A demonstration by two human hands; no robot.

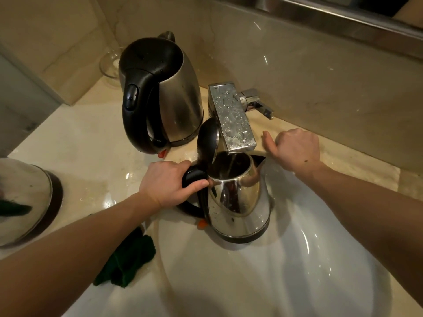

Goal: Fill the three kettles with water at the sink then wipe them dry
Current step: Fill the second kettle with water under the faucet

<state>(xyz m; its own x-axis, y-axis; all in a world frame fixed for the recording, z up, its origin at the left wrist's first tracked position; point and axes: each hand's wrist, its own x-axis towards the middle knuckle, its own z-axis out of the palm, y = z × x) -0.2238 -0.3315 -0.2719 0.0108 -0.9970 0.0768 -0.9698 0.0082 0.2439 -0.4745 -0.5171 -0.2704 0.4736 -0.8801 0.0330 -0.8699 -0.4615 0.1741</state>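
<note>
My left hand (168, 183) grips the black handle of a steel kettle (239, 202), held over the white sink (286, 259) with its lid flipped open under the wet chrome tap (232, 120). A thin stream of water seems to run into it. My right hand (296, 148) hovers with curled fingers to the right of the tap spout, below the tap lever (258, 104), holding nothing. A second steel kettle (164, 94) with a black lid stands on the counter behind. Part of a third kettle (25, 202) shows at the left edge.
A dark green cloth (128, 257) lies on the counter at the sink's left rim. A clear glass dish (109, 65) sits in the back corner behind the second kettle. The marble wall rises close behind the tap.
</note>
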